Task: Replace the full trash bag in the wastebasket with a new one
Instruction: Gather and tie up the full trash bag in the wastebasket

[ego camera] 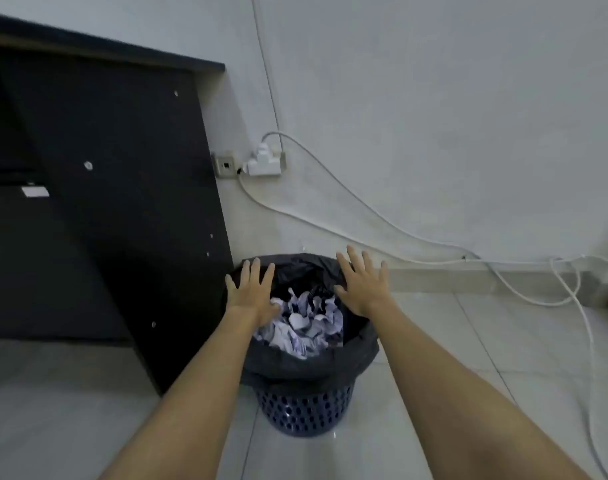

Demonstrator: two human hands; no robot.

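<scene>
Both hands are spread wide, fingers straight, gripping nothing. The left hand (252,292) and right hand (363,284) hover at opposite sides of the black plastic trash bag (313,365); whether they touch its rim I cannot tell. The bag, heaped with crumpled white paper (304,323), lines a blue perforated plastic wastebasket (304,408) on pale glossy floor tiles (468,341), just beside a dark wooden cabinet (122,202). White cables (364,206) trail along the grey wall (434,98).
</scene>
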